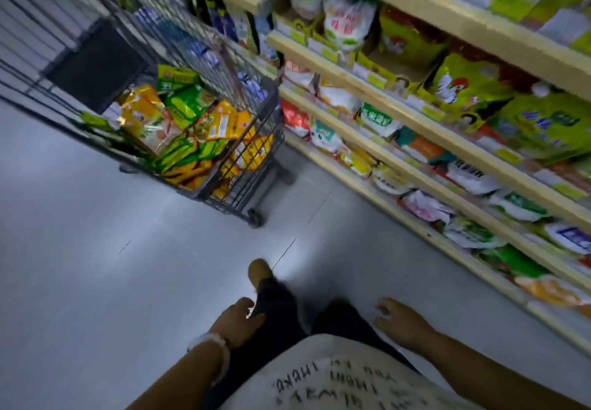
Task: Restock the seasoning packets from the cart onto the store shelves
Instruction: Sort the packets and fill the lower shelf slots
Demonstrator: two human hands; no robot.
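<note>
1. Left hand (236, 321) at 6 o'clock hangs loosely curled, holding nothing.
2. Right hand (399, 321) at 5 o'clock, fingers spread, empty.
3. Seasoning packets (188, 131) fill the cart (262, 153) at 11 o'clock, beside the shelves (415, 112).

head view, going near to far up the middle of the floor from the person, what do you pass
left hand and right hand hanging empty → tan shoe → bare grey floor → cart wheel → cart piled with seasoning packets
</note>
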